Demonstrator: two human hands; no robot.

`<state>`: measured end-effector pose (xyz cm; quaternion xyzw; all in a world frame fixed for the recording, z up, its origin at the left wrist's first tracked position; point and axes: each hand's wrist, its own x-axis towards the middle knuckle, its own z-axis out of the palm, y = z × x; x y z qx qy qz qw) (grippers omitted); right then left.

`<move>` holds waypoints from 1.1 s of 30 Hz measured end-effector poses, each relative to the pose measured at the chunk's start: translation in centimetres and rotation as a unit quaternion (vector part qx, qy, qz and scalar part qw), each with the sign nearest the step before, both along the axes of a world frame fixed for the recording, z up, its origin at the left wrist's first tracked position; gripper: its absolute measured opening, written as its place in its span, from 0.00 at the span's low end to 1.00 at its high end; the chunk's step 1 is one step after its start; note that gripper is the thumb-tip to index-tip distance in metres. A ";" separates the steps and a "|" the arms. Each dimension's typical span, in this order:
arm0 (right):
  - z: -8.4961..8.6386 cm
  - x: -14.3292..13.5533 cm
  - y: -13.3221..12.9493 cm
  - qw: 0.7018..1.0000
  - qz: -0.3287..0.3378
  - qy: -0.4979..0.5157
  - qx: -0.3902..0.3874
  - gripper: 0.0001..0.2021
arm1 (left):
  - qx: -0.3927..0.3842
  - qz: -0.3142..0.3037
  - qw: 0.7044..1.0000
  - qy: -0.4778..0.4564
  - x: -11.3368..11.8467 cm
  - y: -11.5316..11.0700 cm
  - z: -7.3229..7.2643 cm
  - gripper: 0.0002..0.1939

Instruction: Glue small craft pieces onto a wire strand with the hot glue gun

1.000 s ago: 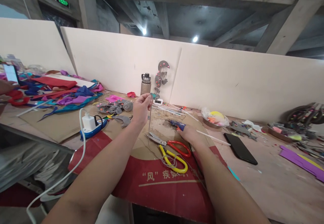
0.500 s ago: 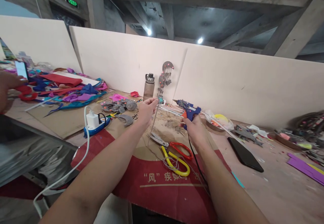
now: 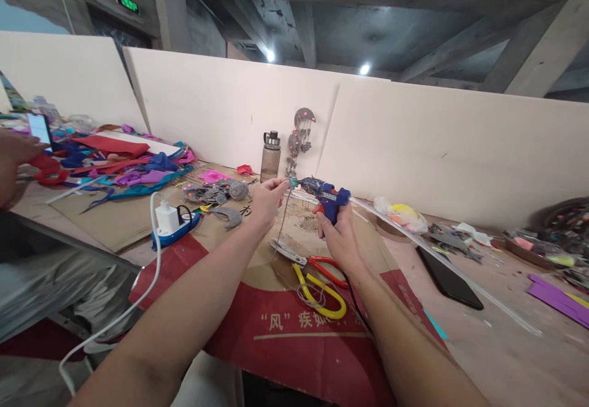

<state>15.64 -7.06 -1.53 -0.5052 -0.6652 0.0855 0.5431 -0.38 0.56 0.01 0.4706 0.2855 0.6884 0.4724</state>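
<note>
In my right hand (image 3: 338, 229) is a blue hot glue gun (image 3: 329, 197), its nozzle pointing left; a long clear glue stick (image 3: 451, 259) sticks out of its back. My left hand (image 3: 270, 201) pinches a small teal piece (image 3: 293, 182) with a grey cord (image 3: 285, 217) hanging from it. The nozzle is right by the teal piece; whether they touch I cannot tell. Below my hands lie scissors with red and yellow handles (image 3: 327, 296), the cord looped over the yellow one. Behind stands a grey felt moon ornament (image 3: 304, 115) with strings and pink dots.
A water bottle (image 3: 270, 158) stands by the white partition (image 3: 202, 106). Grey felt pieces (image 3: 227, 215) and a white charger (image 3: 167, 215) are at left, a black phone (image 3: 450, 278) at right. Another person's hand (image 3: 18, 155) is at far left, near colourful felt scraps (image 3: 138, 161).
My right hand has brought the glue gun left, so its nozzle is now beside the teal piece. My left hand has stayed nearly still.
</note>
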 end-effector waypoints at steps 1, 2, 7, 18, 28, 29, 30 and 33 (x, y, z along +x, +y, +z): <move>0.0 0.0 0.0 1.000 0.002 0.003 0.004 0.17 | 0.002 0.002 1.000 0.004 0.0 -0.1 0.0 0.14; 0.0 0.0 0.0 1.000 0.003 0.003 0.010 0.16 | 0.004 0.004 1.000 0.008 0.1 -0.2 0.0 0.14; 0.0 -0.1 -0.2 0.999 0.016 0.004 0.030 0.14 | 0.022 0.009 0.999 0.022 0.3 -0.3 0.0 0.13; 0.2 -0.3 -0.4 1.000 -0.003 0.000 0.026 0.12 | 0.026 0.015 0.999 0.034 0.3 -0.1 -0.2 0.13; 0.3 -0.5 -0.7 1.000 -0.004 -0.010 0.025 0.11 | 0.027 0.012 0.999 0.039 0.3 -0.3 -0.1 0.13; 0.3 -0.5 -0.7 1.000 -0.003 -0.011 0.024 0.11 | 0.027 0.012 0.999 0.040 0.3 -0.3 -0.1 0.13; 0.4 -0.5 -0.7 1.000 -0.001 -0.012 0.023 0.11 | 0.027 0.012 0.999 0.039 0.3 -0.3 -0.1 0.13; 0.4 -0.5 -0.7 1.000 0.007 -0.014 0.024 0.10 | 0.024 0.016 0.999 0.041 0.3 -0.3 0.0 0.13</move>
